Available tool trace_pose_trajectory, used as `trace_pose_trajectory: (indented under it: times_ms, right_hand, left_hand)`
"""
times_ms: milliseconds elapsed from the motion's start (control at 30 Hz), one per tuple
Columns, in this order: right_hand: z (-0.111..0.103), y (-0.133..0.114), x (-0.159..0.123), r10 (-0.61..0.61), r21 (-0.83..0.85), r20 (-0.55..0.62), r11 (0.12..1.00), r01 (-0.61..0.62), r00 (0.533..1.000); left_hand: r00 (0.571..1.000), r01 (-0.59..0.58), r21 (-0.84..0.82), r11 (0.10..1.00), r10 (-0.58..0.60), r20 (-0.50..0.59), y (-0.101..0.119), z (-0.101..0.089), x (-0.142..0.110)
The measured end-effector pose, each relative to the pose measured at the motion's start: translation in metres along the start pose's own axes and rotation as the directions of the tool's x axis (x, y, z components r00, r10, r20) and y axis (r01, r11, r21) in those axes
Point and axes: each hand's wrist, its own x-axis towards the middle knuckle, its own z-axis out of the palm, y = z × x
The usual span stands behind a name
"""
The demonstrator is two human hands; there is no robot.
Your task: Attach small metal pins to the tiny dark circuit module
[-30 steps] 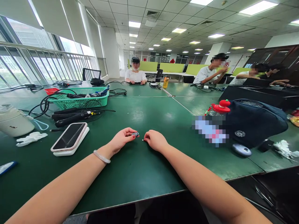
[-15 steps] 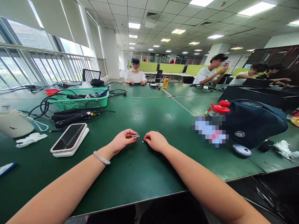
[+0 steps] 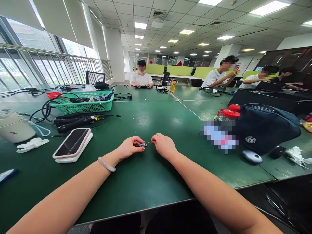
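You are gripping a small circuit board (image 3: pixel 143 145) between the thumb and fingers of your left hand (image 3: pixel 129 149), just left of the centre of the frame, below mid-height. The board is projecting toward the right from your fingertips; its fine details are showing too small to read. You are pinching a tiny white piece (image 3: pixel 149 142) at the fingertips of your right hand (image 3: pixel 163 145), just right of centre. The piece is pointing toward the board, and a narrow gap is separating the two. Both hands are facing each other above the near part of the green desk (image 3: pixel 136 191). A pale bracelet (image 3: pixel 106 164) is encircling your left wrist.

At the left of the frame, a phone (image 3: pixel 72 142) is lying on a white box (image 3: pixel 83 148), with a crumpled tissue (image 3: pixel 32 145) resting farther left. Behind them, a green basket (image 3: pixel 97 106) is holding cables and dark items. At the right, a mouse (image 3: pixel 252 157) is sitting in front of a dark blue bag (image 3: pixel 270 126), and a red-lidded bottle (image 3: pixel 230 113) is standing just beside the bag. At upper centre, a person in white (image 3: pixel 141 78) is sitting across the desk.
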Motion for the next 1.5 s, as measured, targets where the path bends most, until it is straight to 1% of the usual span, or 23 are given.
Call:
trace_pose_trajectory:
  times_ms: [67, 133, 233, 333, 433, 567, 733, 867, 967, 1067, 1167, 1267, 1367, 1500]
  right_hand:
    - [-0.003, -0.004, -0.001, -0.002, 0.025, -0.044, 1.0, 0.003, 0.999]
    - [-0.004, -0.009, -0.002, -0.034, 0.047, -0.061, 0.998, 0.037, 0.998]
    - [-0.003, -0.018, -0.005, -0.097, 0.053, -0.05, 0.994, 0.1, 0.994]
    - [-0.001, -0.022, -0.007, -0.121, 0.034, -0.016, 0.992, 0.122, 0.993]
    - [-0.001, -0.023, -0.007, -0.135, 0.023, 0.0, 0.991, 0.135, 0.991]
    - [-0.001, -0.02, -0.007, -0.152, 0.024, -0.033, 0.988, 0.153, 0.988]
    - [0.002, -0.019, -0.007, -0.159, 0.011, -0.034, 0.987, 0.159, 0.987]
    - [0.003, -0.02, -0.007, -0.156, 0.016, -0.035, 0.988, 0.157, 0.987]
    - [-0.001, -0.02, -0.008, -0.148, 0.054, -0.035, 0.987, 0.15, 0.988]
    - [-0.006, -0.02, -0.009, -0.126, 0.11, -0.047, 0.985, 0.131, 0.991]
    - [-0.009, -0.019, -0.009, -0.099, 0.133, -0.032, 0.986, 0.103, 0.995]
    - [-0.01, -0.019, -0.008, -0.066, 0.125, -0.007, 0.99, 0.066, 0.998]
    - [-0.009, -0.02, -0.008, -0.034, 0.123, -0.008, 0.992, 0.035, 0.999]
    - [-0.007, -0.021, -0.01, -0.038, 0.132, -0.029, 0.99, 0.041, 0.999]
  left_hand:
    - [1.0, -0.003, 0.0, 1.0, 0.003, 0.006, -0.001, 0.001, 0.0]
    - [1.0, -0.004, -0.006, 1.0, 0.004, 0.006, -0.001, 0.002, 0.001]
    - [1.0, -0.01, -0.009, 1.0, 0.01, 0.011, -0.001, 0.004, 0.0]
    - [1.0, -0.016, -0.003, 1.0, 0.016, 0.025, 0.0, 0.004, 0.0]
    - [0.999, -0.03, 0.019, 0.999, 0.029, 0.028, 0.001, 0.005, -0.001]
    - [0.999, -0.037, 0.049, 0.998, 0.036, 0.03, 0.0, 0.004, -0.001]
    - [0.998, -0.046, 0.073, 0.996, 0.043, 0.039, -0.003, 0.003, 0.0]
    - [0.998, -0.057, 0.079, 0.995, 0.053, 0.043, -0.004, 0.002, 0.0]
    - [0.998, -0.051, 0.044, 0.998, 0.05, 0.036, -0.003, 0.001, 0.0]
    - [0.999, -0.043, 0.003, 0.999, 0.043, -0.002, -0.001, 0.001, 0.0]
    - [0.999, -0.037, -0.029, 0.999, 0.036, -0.031, 0.0, 0.0, -0.001]
    - [0.999, -0.037, -0.041, 0.998, 0.036, -0.021, 0.0, -0.002, 0.0]
    - [1.0, -0.029, -0.054, 0.998, 0.028, -0.01, 0.0, -0.003, 0.0]
    - [1.0, -0.003, -0.096, 0.995, 0.003, 0.003, 0.002, -0.004, -0.002]
